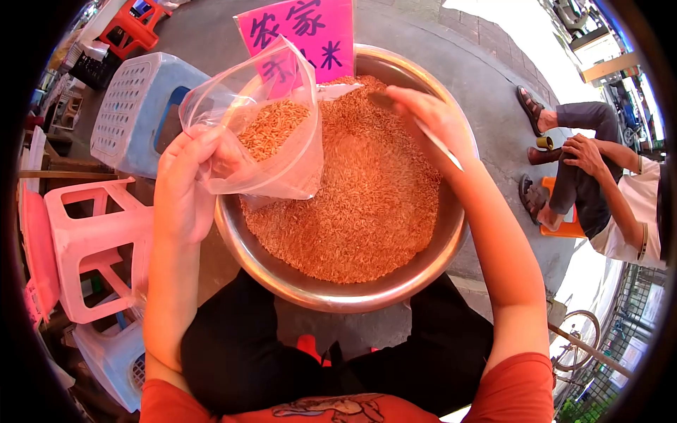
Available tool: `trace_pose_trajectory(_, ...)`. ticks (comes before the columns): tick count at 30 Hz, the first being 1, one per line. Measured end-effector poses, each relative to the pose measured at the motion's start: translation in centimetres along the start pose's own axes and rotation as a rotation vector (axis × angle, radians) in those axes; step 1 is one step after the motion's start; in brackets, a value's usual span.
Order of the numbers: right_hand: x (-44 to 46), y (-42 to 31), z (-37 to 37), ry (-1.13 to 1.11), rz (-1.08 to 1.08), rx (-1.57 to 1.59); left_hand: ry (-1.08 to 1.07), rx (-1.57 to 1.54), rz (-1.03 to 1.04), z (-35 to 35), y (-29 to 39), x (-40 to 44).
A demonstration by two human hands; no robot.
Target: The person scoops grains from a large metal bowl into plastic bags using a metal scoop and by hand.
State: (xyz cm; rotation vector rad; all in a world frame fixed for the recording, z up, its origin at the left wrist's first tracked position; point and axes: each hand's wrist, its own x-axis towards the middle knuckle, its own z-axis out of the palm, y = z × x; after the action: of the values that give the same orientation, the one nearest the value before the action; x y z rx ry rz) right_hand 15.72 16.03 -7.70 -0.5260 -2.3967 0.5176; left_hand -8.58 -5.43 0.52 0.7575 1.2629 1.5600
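Observation:
My left hand (194,166) grips a clear plastic bag (300,166) by its near-left side. The bag's mouth gapes upward, and reddish-brown grains (273,130) that look like unpolished rice lie inside. Below and right of it, a wide metal basin (338,302) holds a broad heap of the same grain (352,218). Over the basin's upper right, my right hand (441,123) is closed around a metal spoon (438,144). Its handle runs along my wrist, and its dark head (381,99) points left, close to the grain. Whether the spoon carries grain cannot be made out.
A pink sign (331,32) with handwritten characters stands at the basin's far edge. To the left are a blue stool (130,106) and a pink stool (67,233). A seated person (599,155) is on the right, near a bicycle (582,338).

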Motion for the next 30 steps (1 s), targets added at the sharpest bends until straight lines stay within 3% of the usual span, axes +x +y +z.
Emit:
trace_pose_trajectory(1,0.1,0.9,0.6,0.109,0.028,-0.122,-0.007,0.000,0.002,0.0,0.0,0.0)
trace_pose_trajectory(4,-1.5,3.4,3.9,0.075,0.126,-0.103,0.025,0.008,0.002,0.1,0.0,-0.1)
trace_pose_trajectory(5,-2.2,3.3,5.0,0.036,0.294,-0.046,0.048,-0.010,0.007,0.2,-0.1,-0.1)
trace_pose_trajectory(8,-1.8,3.4,4.4,-0.114,0.487,0.119,0.091,-0.050,0.020,0.2,-0.3,-0.1)
trace_pose_trajectory(11,-3.1,1.8,3.8,-0.149,0.419,0.335,0.063,-0.048,0.024,0.1,-0.4,0.2)
trace_pose_trajectory(14,-2.5,-2.4,1.0,-0.304,0.279,0.349,0.044,-0.053,0.017,0.6,-0.5,0.3)
trace_pose_trajectory(17,-1.7,-4.4,-0.3,-0.298,0.058,0.350,0.039,-0.057,0.013,0.7,-0.6,0.4)
trace_pose_trajectory(21,-1.4,-1.7,-1.2,0.003,0.076,-0.126,0.047,-0.039,0.040,1.0,-0.6,0.2)
trace_pose_trajectory(24,-2.6,0.1,-0.8,-0.398,0.275,-0.569,0.060,-0.051,0.030,0.9,-0.5,0.1)
trace_pose_trajectory(30,-3.1,-2.4,0.4,-0.561,0.389,-0.366,0.016,-0.051,0.038,0.6,-0.6,0.3)
